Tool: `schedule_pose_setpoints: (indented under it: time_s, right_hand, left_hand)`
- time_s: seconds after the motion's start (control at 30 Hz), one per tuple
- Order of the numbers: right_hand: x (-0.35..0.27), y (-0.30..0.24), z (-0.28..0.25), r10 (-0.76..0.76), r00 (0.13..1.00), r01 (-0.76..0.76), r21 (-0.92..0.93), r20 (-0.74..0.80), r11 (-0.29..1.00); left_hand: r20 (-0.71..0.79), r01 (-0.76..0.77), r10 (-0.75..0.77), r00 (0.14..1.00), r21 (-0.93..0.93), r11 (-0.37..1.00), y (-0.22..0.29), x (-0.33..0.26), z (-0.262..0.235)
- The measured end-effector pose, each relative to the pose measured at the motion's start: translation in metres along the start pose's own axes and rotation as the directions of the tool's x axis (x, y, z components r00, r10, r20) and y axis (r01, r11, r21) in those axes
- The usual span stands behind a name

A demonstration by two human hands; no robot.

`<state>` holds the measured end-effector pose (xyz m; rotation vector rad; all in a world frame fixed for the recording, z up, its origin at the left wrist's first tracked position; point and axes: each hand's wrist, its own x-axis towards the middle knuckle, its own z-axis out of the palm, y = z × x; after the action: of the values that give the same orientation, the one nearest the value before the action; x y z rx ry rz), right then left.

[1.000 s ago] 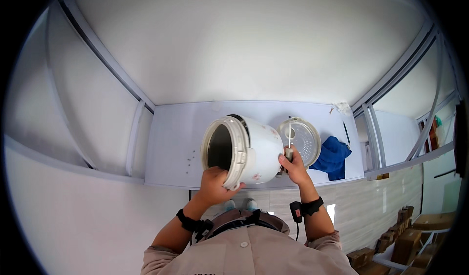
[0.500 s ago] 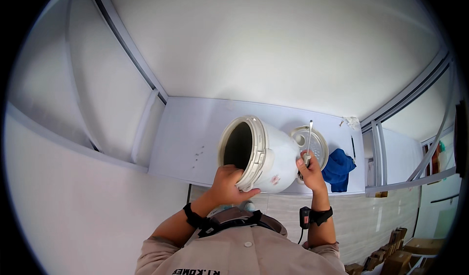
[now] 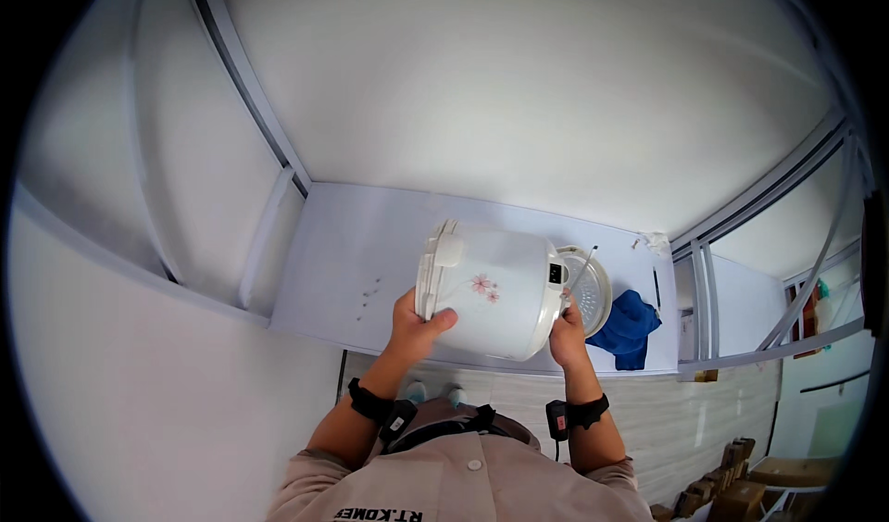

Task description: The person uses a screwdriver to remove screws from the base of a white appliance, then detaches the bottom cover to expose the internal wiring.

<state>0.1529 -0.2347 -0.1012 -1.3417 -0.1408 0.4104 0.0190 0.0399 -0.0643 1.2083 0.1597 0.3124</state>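
Observation:
A white rice cooker body [image 3: 491, 304] with pink flowers lies on its side in my hands over the table, its rim end to the left and its base to the right. My left hand [image 3: 414, 329] grips the rim end, thumb along the wall. At the base, my right hand [image 3: 567, 339] supports the cooker and keeps hold of a screwdriver [image 3: 585, 263]. Only the screwdriver's shaft shows, slanting up past the base; its handle is mostly hidden. A black power socket [image 3: 556, 274] on the cooker faces up. The cooker's opening is turned out of sight.
Behind the base lies a round pale lid [image 3: 604, 307], partly covered. A crumpled blue cloth [image 3: 632, 329] rests beside it. Several small screws [image 3: 370, 292] are scattered on the left of the white table [image 3: 319, 253]. A thin dark tool [image 3: 657, 287] lies near the right edge.
The cooker has been rolled about its length, bringing the flowers and socket up and turning its open mouth from view. My right hand has moved left and slightly down with the screwdriver.

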Motion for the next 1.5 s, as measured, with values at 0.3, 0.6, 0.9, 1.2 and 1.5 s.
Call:
schedule_pose_setpoints:
  time_s: [0.3,0.6,0.9,1.2,1.5]
  right_hand:
    - [0.010,-0.006,0.010,0.170,0.981,-0.178,-0.095,-0.091,0.979]
    - [0.032,-0.030,0.036,0.044,0.997,-0.057,-0.238,-0.061,0.970]
    - [0.034,-0.049,0.062,-0.073,0.995,0.042,-0.399,-0.065,0.916]
    - [0.039,-0.069,0.085,-0.138,0.990,0.095,-0.560,-0.035,0.823]
    - [0.036,-0.078,0.109,-0.203,0.979,0.120,-0.760,-0.016,0.639]
  left_hand:
    - [-0.092,0.030,-0.088,0.992,-0.505,0.863,-0.042,0.003,-0.027]
    - [-0.046,0.033,-0.081,0.996,-0.633,0.774,-0.084,0.016,-0.049]
    - [-0.015,0.125,-0.177,0.984,-0.651,0.749,-0.099,0.019,-0.062]
    - [-0.037,0.295,-0.333,0.942,-0.378,0.878,-0.094,0.010,-0.078]
    - [-0.276,0.499,-0.416,0.866,0.460,0.735,-0.079,-0.003,-0.090]
